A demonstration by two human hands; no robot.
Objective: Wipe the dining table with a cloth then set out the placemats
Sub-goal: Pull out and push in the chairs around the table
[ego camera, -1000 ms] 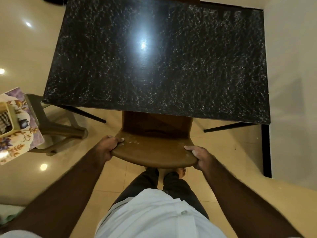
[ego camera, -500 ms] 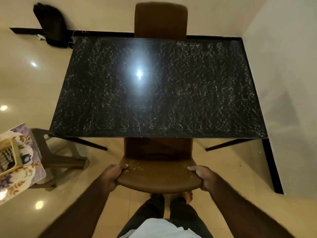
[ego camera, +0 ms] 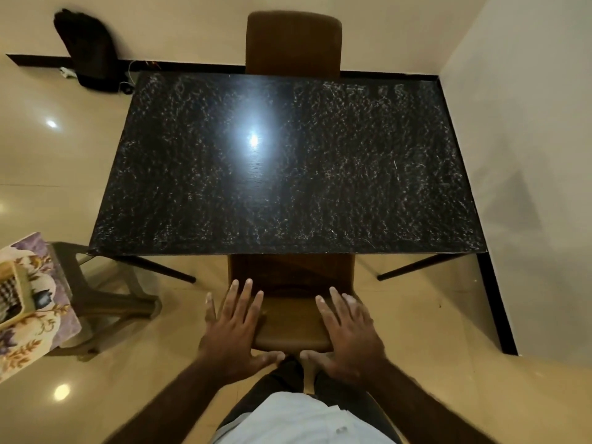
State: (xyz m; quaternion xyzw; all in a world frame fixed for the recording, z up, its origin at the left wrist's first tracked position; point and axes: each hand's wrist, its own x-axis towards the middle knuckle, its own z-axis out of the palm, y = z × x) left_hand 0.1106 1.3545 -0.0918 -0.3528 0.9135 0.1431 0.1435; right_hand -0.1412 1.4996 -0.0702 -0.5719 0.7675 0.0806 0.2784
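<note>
The dining table (ego camera: 288, 174) has a glossy black speckled top with nothing on it. A brown chair (ego camera: 291, 328) is tucked under its near edge, right in front of me. My left hand (ego camera: 234, 328) and my right hand (ego camera: 347, 331) hover over the top of the chair's back, palms down, fingers spread, holding nothing. At the far left a floral placemat (ego camera: 28, 318) lies on a stool with a basket (ego camera: 16, 296) on top, and something checkered sits inside the basket.
A second brown chair (ego camera: 293, 43) stands at the table's far side against the wall. A grey plastic stool (ego camera: 96, 293) sits left of the table. A black bag (ego camera: 86, 49) leans on the back wall. A wall (ego camera: 528, 155) runs along the table's right side.
Both hands have let go of the chair's back and now spread open above it. The view has tilted up, showing the whole table and far chair.
</note>
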